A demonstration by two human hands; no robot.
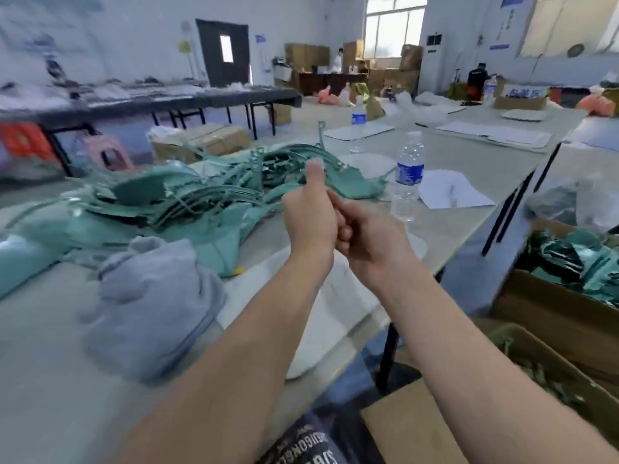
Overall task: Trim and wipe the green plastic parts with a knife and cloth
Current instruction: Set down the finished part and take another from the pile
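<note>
While both hands are up off the surface, neither is on a part. Left hand has its fingers curled w/ thumb stuck up, and right hand is tucked knuckles-first against it. Can't tell if anything small is pinched btwn them, as that gap is hidden.

Green plastic parts lie in a tangled heap on the surface, beyond and left of the hands, w/ thin strips and curved panels overlapping. More green pieces fill a cardboard box off the right edge. Grey cloth sits bunched at the heap's near side, left of the left forearm. No knife I can make out. Water bottle stands just right of the heap.

Handling, as a guess: parts look thin, light and a bit springy, and will prob. snag on each other when pulled. Take one by a broad panel section, not a skinny strip, and lift it clear of the tangle. Then brace it near the edge being trimmed so it doesn't flex under the blade.
</note>
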